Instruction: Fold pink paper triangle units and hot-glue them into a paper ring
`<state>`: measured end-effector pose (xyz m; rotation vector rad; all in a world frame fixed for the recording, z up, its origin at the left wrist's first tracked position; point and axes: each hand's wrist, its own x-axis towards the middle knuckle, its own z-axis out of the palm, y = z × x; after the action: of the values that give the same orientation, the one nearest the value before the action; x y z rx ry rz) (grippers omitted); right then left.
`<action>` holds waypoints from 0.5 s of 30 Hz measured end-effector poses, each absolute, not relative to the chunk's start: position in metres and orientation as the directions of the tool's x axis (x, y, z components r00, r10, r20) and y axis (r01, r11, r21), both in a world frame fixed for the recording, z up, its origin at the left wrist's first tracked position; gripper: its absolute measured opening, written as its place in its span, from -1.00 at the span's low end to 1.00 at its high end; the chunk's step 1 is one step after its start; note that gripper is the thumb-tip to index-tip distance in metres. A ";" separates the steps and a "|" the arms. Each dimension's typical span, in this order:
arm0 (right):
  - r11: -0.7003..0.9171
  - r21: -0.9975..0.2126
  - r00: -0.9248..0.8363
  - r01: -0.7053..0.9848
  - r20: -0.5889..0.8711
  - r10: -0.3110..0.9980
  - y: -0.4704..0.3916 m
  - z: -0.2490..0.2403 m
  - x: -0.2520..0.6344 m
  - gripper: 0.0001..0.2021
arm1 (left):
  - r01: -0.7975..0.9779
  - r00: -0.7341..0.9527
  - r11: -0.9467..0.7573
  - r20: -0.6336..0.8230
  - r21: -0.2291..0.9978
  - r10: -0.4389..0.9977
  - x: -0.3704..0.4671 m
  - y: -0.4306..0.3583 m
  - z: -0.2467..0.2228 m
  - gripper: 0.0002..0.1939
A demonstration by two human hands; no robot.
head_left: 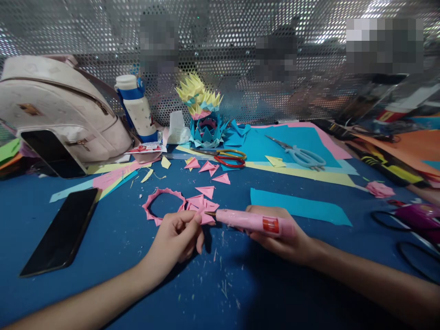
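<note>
In my right hand is a pink glue gun, its nozzle pointing left. The nozzle tip meets, or nearly meets, a small folded pink paper piece pinched between the thumb and fingers of my left hand. Just behind that hand lies a ring of folded pink paper points. Several loose pink paper triangles are scattered beyond my fingertips. A blue paper strip rests on the table behind my right hand.
Two phones, a backpack and a bottle occupy the left. At the back are a blue-and-yellow paper model, red-and-yellow scissors and light blue scissors on paper sheets. Cables and a cutter lie right.
</note>
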<state>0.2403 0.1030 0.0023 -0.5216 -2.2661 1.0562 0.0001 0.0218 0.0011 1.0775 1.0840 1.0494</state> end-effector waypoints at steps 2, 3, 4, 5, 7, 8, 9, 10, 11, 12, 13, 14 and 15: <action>0.607 -0.786 -0.727 0.117 0.348 0.591 0.103 0.001 0.241 -0.67 | -0.100 0.153 0.162 -0.146 0.982 0.977 0.000 0.022 0.001 -0.41; 0.602 -0.790 -0.710 0.118 0.357 0.607 0.103 0.001 0.241 -0.67 | -0.093 0.153 0.164 -0.148 0.982 0.977 0.000 0.022 0.001 -0.41; 0.597 -0.794 -0.697 0.112 0.366 0.616 0.104 0.000 0.241 -0.68 | -0.089 0.153 0.164 -0.149 0.983 0.977 0.000 0.022 0.002 -0.40; 0.594 -0.798 -0.694 0.100 0.372 0.616 0.104 -0.001 0.241 -0.68 | -0.086 0.153 0.162 -0.147 0.983 0.977 0.000 0.022 0.002 -0.40; 0.595 -0.800 -0.716 0.077 0.371 0.591 0.104 -0.001 0.242 -0.67 | -0.090 0.156 0.155 -0.140 0.984 0.978 0.000 0.022 0.002 -0.41; 0.600 -0.797 -0.734 0.069 0.367 0.572 0.104 -0.001 0.242 -0.67 | -0.096 0.158 0.153 -0.136 0.984 0.978 0.000 0.022 0.002 -0.41; 0.606 -0.793 -0.751 0.071 0.357 0.556 0.104 0.000 0.242 -0.66 | -0.100 0.160 0.151 -0.133 0.983 0.978 0.000 0.022 0.002 -0.42; 0.609 -0.789 -0.761 0.080 0.347 0.549 0.103 0.000 0.241 -0.66 | -0.102 0.161 0.149 -0.131 0.984 0.978 0.000 0.022 0.002 -0.42; 0.610 -0.787 -0.762 0.094 0.338 0.553 0.103 0.001 0.241 -0.66 | -0.102 0.161 0.149 -0.131 0.984 0.978 0.000 0.022 0.002 -0.42; 0.608 -0.787 -0.756 0.105 0.334 0.563 0.103 0.001 0.241 -0.66 | -0.100 0.160 0.150 -0.133 0.984 0.978 0.000 0.022 0.002 -0.42; 0.603 -0.790 -0.747 0.110 0.334 0.575 0.103 0.002 0.241 -0.66 | -0.096 0.158 0.151 -0.135 0.984 0.978 0.000 0.022 0.002 -0.42; 0.596 -0.795 -0.737 0.108 0.338 0.585 0.103 0.002 0.241 -0.67 | -0.090 0.157 0.154 -0.138 0.984 0.978 0.000 0.022 0.002 -0.42; 0.592 -0.800 -0.731 0.100 0.344 0.589 0.103 0.002 0.241 -0.67 | -0.086 0.156 0.155 -0.141 0.984 0.978 0.000 0.021 0.002 -0.41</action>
<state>0.2407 0.1030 0.0018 -0.5435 -2.2225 1.0669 0.0000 0.0213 0.0021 1.0972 1.0959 1.0364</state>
